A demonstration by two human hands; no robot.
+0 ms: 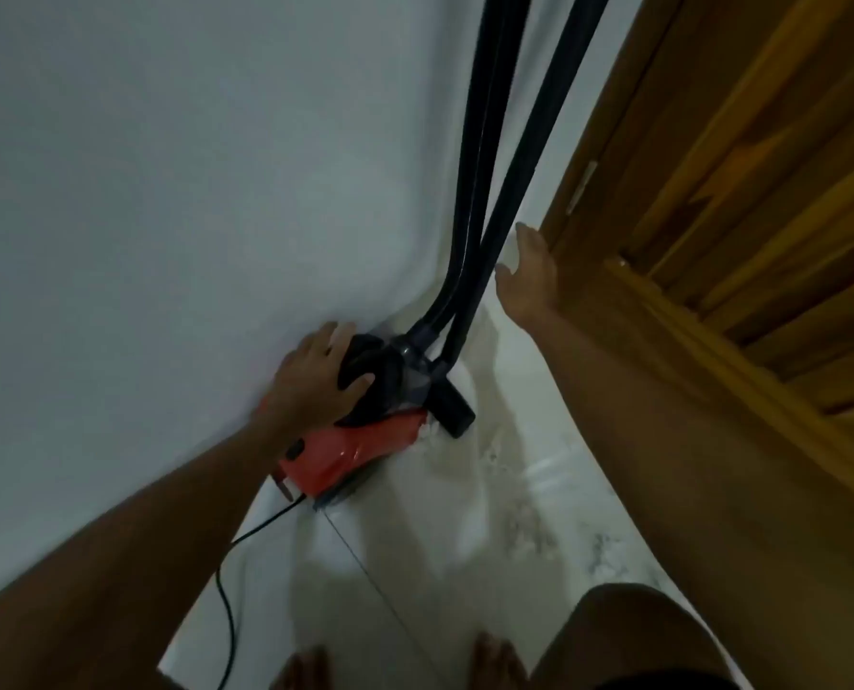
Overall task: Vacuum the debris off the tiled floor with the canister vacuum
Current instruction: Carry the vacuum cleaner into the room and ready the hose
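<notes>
Two hands: my left hand (315,378) grips the black top of the canister vacuum (360,430); my right hand (527,276) is released, fingers straight, beside the wooden door frame (614,191).
Vacuum: red body on the tiled floor (415,565), tight against the white wall (166,191), power cord (225,590) trailing toward me.
Key relation: hose and wand (489,191) rise from the canister's front, long axis running up and away, just left of my right hand, the nearer one to it.
Debris: pale specks by the floor nozzle (452,413), possibly only glare; the view is blurred.
Judgement: wand not yet in hand.
</notes>
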